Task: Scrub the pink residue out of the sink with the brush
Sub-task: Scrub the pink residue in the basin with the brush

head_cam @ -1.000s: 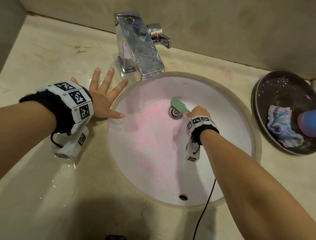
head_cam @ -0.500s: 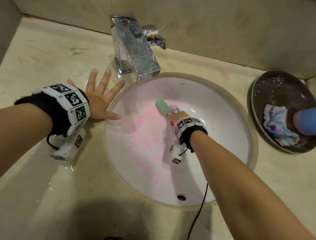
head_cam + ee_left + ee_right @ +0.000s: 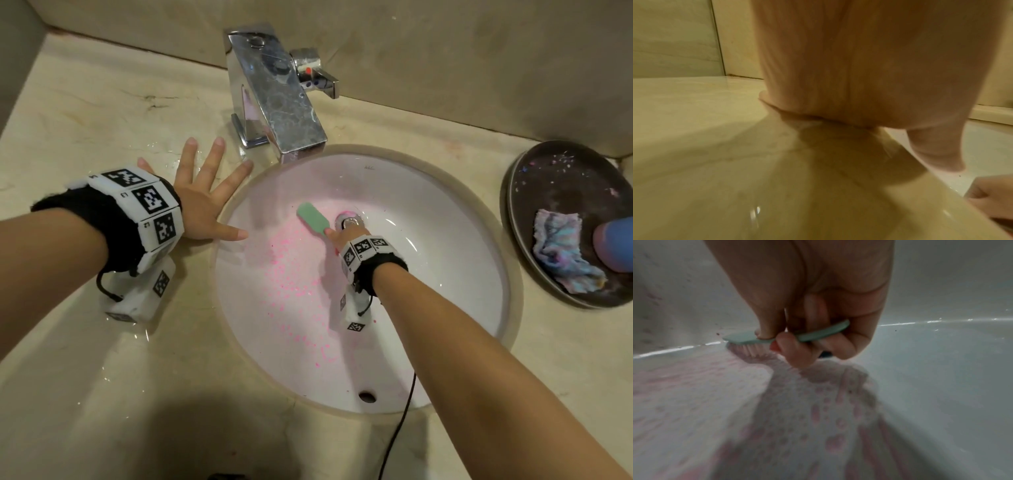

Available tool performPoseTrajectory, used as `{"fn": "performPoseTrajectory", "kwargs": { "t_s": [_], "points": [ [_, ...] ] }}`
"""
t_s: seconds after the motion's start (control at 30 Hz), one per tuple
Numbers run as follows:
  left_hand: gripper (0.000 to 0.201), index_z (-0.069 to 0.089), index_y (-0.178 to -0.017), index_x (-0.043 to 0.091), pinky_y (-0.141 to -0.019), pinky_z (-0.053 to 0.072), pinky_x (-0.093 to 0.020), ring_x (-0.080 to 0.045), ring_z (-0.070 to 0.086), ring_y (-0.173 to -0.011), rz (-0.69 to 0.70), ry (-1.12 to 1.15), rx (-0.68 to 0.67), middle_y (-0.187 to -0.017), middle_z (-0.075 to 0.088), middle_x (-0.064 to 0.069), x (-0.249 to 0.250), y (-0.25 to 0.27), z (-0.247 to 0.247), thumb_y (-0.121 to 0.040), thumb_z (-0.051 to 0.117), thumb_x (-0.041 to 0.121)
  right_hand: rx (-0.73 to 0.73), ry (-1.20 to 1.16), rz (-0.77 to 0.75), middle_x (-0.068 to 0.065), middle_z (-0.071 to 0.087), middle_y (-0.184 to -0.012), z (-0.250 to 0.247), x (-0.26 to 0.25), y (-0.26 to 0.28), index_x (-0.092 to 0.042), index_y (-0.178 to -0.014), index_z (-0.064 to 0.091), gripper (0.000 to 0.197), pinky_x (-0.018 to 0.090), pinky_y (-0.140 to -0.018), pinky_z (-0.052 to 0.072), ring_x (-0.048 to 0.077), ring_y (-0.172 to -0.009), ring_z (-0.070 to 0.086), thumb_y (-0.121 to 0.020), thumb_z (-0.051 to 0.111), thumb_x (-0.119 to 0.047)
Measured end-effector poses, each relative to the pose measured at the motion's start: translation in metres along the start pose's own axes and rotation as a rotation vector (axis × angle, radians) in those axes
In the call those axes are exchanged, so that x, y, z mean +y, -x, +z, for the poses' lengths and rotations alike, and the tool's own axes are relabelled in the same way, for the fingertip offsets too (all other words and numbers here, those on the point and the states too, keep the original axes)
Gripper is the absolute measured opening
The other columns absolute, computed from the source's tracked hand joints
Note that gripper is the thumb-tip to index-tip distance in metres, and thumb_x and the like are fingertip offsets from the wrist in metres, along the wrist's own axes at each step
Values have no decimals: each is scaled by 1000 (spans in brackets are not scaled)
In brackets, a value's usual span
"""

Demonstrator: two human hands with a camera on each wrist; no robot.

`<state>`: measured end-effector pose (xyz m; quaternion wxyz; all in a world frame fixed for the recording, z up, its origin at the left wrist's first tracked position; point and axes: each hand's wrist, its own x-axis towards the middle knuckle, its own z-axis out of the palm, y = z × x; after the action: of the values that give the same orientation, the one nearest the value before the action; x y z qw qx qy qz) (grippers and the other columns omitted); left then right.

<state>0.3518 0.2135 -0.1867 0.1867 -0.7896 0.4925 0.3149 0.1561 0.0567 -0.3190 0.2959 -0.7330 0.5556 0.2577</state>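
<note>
Standing behind them looking down at the round white ceramic sink (image 3: 445, 274) sunk into the beige marble counter (image 3: 85, 120). Head view first: the right hand (image 3: 346, 236) is down in the bowl, right beside the chrome drain (image 3: 347, 222), with the small mint-green plastic scrub brush (image 3: 313, 219) poking out ahead of it toward the back-left wall of the basin. My guess is the brush is angled that way because the pink speckled residue (image 3: 291, 274) is spread across the left half of the bowl, from near the drain down toward the front rim. Still loads of it, so I'd say the scrubbing is nowhere near done. The left hand (image 3: 202, 202) lies flat on the counter at the sink's left edge, fingers spread wide and holding nothing, thumb tip reaching over the rim. Looks like bracing while they lean in. The chrome block faucet (image 3: 274, 96) sits at the back edge, and a dark round tray (image 3: 565, 171) with a pastel rag (image 3: 561, 257) sits at the counter's right end.

Left wrist view: mostly blurry palm pressed on the shiny counter, thumb hanging over the basin edge. Nothing in it.

Right wrist view: fingers (image 3: 789, 350) curled round the brush handle, thumb on top of the head, so a proper grip. The pale bristles (image 3: 754, 350) point down and seem to touch the pink-smeared basin, though it's too blurry to swear to.
</note>
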Motion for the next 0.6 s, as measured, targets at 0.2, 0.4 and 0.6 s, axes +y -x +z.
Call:
{"fn": "performPoseTrajectory", "kwargs": {
  "t_s": [0.2,0.4,0.6],
  "points": [
    [95,-40,-118,48,-100,2,-74,-30,-35,-136,1,2,-11,-142,-47,7,0,0,-1,-76,40,75,-131,320,-111,0,43,-56,9,-7,14,-13,-62,46,52,21,-49,34,16,-46,41,-91,41,-56],
    [94,-40,-117,48,-100,3,-74,-30,-34,-136,1,-3,-11,-142,-47,6,1,0,-1,-75,40,75,7,107,-41,11,61,-111,-13,-1,19,-7,-119,51,44,29,-80,44,28,-102,61,-95,43,-43],
    [94,-39,-119,47,-100,3,-74,-30,-34,-136,1,-2,-6,-143,-46,6,1,1,-1,-76,40,74,-237,299,-151,5,59,-73,23,-4,26,-21,-57,49,50,34,-81,48,22,-62,56,-91,39,-56]
  ]
}}
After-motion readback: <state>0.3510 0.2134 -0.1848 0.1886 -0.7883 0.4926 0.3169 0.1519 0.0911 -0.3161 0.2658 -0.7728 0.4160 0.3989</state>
